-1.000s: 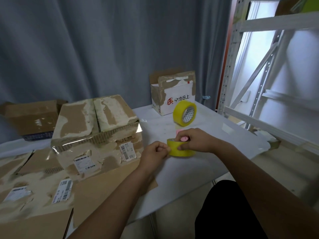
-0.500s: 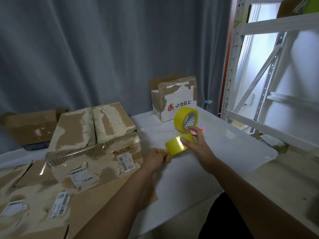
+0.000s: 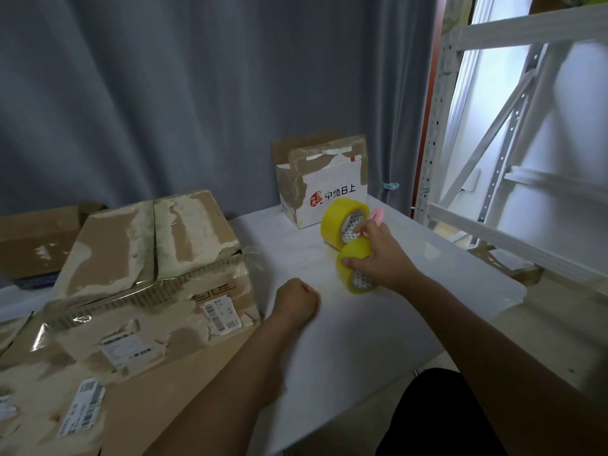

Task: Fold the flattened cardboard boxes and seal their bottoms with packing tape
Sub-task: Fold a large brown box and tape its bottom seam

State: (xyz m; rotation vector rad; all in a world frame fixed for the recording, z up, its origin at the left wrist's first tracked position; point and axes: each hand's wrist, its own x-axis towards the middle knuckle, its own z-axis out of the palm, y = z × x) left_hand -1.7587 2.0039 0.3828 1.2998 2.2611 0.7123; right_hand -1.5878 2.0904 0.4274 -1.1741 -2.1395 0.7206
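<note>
The white table [image 3: 378, 324] carries everything. To the left of the left hand sits the big folded box [image 3: 151, 268], worn and label-covered, its flaps closed on top; flattened cardboard [image 3: 158, 393] lies under and in front of it. Beyond the right hand stands a small white box [image 3: 329, 192], and a spare tape roll [image 3: 339, 225] rests on edge just behind that hand.

The right hand [image 3: 378, 258] grips the working tape roll [image 3: 355, 268] from above, fingers curled round its rim, with something pink [image 3: 376, 216] poking out past the knuckles, likely a cutter. The left hand [image 3: 296, 297] is a closed fist near the roll; whether it pinches the clear tape end I cannot tell.

To do this step well, I judge the free end should be kept taut between both hands, carried left to the box's centre seam, and pressed down flat before cutting.
</note>
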